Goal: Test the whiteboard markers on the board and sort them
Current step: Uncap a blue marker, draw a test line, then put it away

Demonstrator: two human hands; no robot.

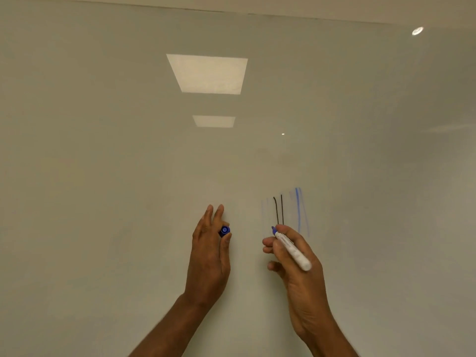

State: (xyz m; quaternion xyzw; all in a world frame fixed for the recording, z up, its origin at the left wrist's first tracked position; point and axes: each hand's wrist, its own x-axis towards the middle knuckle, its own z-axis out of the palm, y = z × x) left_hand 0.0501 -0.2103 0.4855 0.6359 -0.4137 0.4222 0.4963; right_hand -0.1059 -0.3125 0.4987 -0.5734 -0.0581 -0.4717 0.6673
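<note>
A glossy whiteboard [128, 163] fills the head view. My right hand [296, 266] grips an uncapped white marker [292, 251] with a blue tip that points up and left, close to the board. My left hand [210, 256] pinches the blue cap [224, 231] between thumb and a finger, with the other fingers stretched upward. Just above the marker's tip the board bears two dark vertical strokes [279, 210]. A blue vertical stroke [298, 210] with fainter blue lines beside it stands to their right.
Two rectangular ceiling lights [208, 74] are reflected in the upper middle of the board, and a small round light [417, 30] at the top right. The board's top edge [257, 14] runs along the top of the view.
</note>
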